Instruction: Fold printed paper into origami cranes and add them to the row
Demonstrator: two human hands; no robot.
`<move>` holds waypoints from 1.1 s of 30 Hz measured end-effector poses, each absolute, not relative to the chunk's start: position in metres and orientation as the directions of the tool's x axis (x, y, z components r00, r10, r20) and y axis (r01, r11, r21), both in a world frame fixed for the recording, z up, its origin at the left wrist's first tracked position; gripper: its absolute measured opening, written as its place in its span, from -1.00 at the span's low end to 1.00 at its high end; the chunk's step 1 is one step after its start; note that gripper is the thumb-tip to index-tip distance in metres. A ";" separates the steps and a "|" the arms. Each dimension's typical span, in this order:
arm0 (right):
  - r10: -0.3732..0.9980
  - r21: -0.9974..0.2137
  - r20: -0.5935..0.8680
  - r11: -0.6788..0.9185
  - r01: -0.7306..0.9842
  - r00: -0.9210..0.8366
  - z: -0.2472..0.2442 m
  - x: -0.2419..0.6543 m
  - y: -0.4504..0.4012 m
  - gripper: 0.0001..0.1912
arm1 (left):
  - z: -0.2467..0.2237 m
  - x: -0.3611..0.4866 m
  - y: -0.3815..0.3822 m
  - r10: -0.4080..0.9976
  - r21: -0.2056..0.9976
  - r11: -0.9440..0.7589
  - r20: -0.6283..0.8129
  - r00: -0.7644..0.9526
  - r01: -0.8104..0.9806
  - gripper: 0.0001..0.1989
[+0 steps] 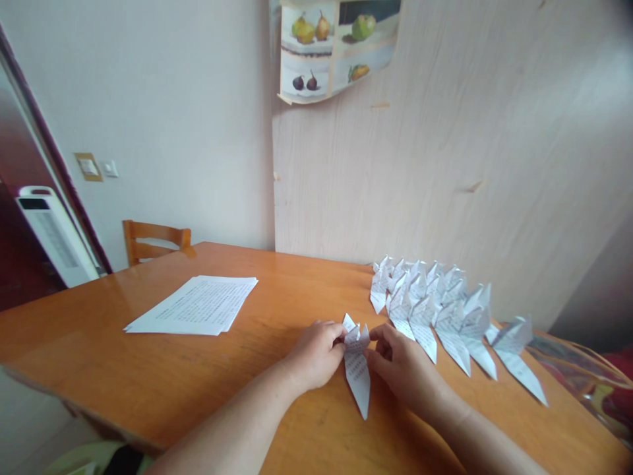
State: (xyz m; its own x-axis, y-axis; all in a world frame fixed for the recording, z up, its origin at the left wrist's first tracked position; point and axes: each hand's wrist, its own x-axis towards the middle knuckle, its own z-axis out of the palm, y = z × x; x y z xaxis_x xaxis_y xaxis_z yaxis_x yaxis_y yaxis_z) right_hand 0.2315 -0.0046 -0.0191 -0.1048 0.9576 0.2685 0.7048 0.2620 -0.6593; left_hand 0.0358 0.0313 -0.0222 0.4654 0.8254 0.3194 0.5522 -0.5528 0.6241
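Upright on the table in front of me is a folded paper figure (pixel 358 384) made of printed paper, with pointed tips at the top and a long flap towards me. My left hand (pixel 316 353) is closed on its left edge, fingers curled. At the right edge, my right hand (pixel 406 361) has its thumb and forefinger bent against the paper. Part of the figure's sides is hidden by the fingertips. Similar folded paper figures (pixel 449 318) stand in rows to the right, and one figure (pixel 517 343) sits at the right end.
A stack of printed sheets (pixel 195 307) lies on the left of the wooden table (pixel 148 389). Behind the table are a wooden chair (pixel 157 232) and a wall with a fruit poster (pixel 341 49). A clear plastic bag (pixel 583 369) is by the right edge.
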 end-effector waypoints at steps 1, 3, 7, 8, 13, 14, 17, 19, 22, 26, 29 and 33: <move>0.949 -0.652 0.295 0.288 0.701 -0.115 -0.019 0.231 -0.004 -0.87 | -0.022 0.036 0.031 0.823 0.616 -0.558 0.321 0.470 0.556 -0.83; 0.934 -0.642 0.340 0.319 0.698 -0.114 -0.020 0.231 -0.002 -0.84 | -0.021 0.036 0.030 0.812 0.599 -0.573 0.326 0.483 0.560 -0.84; 0.919 -0.643 0.371 0.357 0.677 -0.133 -0.020 0.231 0.000 -0.81 | -0.020 0.037 0.029 0.803 0.560 -0.590 0.333 0.494 0.581 -0.88; 0.915 -0.646 0.373 0.375 0.665 -0.153 -0.020 0.231 0.000 -0.80 | -0.020 0.037 0.029 0.803 0.551 -0.591 0.333 0.494 0.590 -0.87; 0.909 -0.643 0.371 0.399 0.653 -0.190 -0.019 0.231 0.002 -0.74 | -0.023 0.036 0.032 0.799 0.530 -0.599 0.347 0.492 0.600 -0.74; 0.911 -0.644 0.366 0.395 0.655 -0.190 -0.019 0.231 0.003 -0.74 | -0.024 0.036 0.034 0.801 0.531 -0.596 0.347 0.488 0.602 -0.73; 0.925 -0.669 0.335 0.369 0.646 -0.181 -0.022 0.232 0.006 -0.74 | -0.027 0.036 0.038 0.816 0.540 -0.575 0.329 0.475 0.615 -0.66; 0.936 -0.697 0.307 0.344 0.629 -0.172 -0.025 0.232 0.009 -0.72 | -0.028 0.036 0.040 0.826 0.546 -0.561 0.313 0.469 0.622 -0.63; 0.944 -0.718 0.289 0.323 0.616 -0.159 -0.027 0.233 0.012 -0.70 | -0.028 0.036 0.042 0.836 0.554 -0.544 0.295 0.462 0.631 -0.64; 0.950 -0.710 0.280 0.301 0.636 -0.137 -0.028 0.232 0.013 -0.71 | -0.027 0.037 0.040 0.846 0.558 -0.528 0.282 0.452 0.641 -0.88; 0.954 -0.721 0.263 0.294 0.628 -0.145 -0.029 0.231 0.014 -0.78 | -0.026 0.038 0.038 0.849 0.556 -0.524 0.280 0.448 0.645 -0.81; 0.952 -0.751 0.240 0.305 0.586 -0.188 -0.031 0.231 0.015 -0.70 | -0.024 0.039 0.037 0.841 0.572 -0.534 0.282 0.462 0.623 -0.73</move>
State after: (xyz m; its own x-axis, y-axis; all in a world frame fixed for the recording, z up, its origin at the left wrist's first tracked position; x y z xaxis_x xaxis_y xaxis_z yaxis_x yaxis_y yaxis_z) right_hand 0.2311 0.0146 -0.0309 -0.1883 0.9523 0.2403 0.5858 0.3053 -0.7508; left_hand 0.0389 0.0367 -0.0240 0.4618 0.8411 0.2817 0.6226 -0.5336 0.5724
